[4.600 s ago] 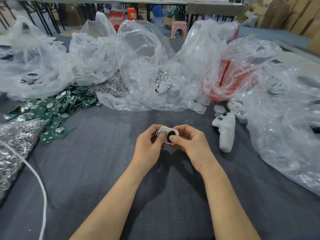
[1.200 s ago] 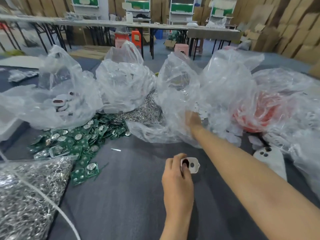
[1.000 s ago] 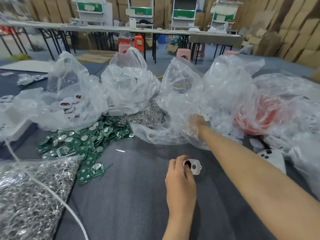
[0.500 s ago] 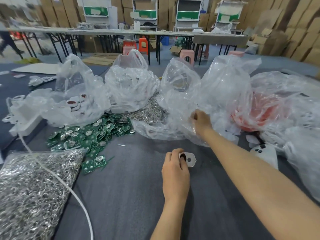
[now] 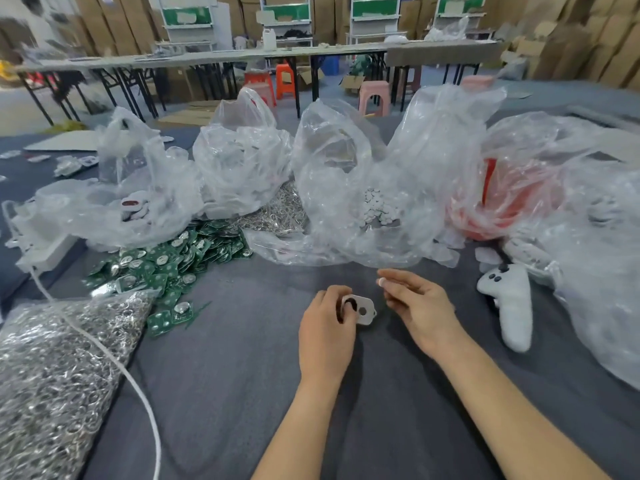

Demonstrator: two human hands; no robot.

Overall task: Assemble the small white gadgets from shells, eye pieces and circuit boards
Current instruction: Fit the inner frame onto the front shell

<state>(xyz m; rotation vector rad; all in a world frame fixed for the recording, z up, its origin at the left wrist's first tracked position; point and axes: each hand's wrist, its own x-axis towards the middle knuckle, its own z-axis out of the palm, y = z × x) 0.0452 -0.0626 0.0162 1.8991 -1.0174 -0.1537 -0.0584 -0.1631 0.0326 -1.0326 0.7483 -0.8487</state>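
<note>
Withdrawn from the clear bag (image 5: 346, 188), right hand (image 5: 420, 306) pinches a small white piece (image 5: 381, 282); left hand (image 5: 325, 327) grips the white shell (image 5: 363, 310).

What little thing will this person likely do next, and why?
Probably bring the right hand across to the white shell in the left hand: it pinches a small pale piece, and the shell shows an unfilled round hole.

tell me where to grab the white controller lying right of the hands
Grip the white controller by its long near handle, coming from above-left: it lies flat, button end away, and plastic bags crowd its right side.
</note>
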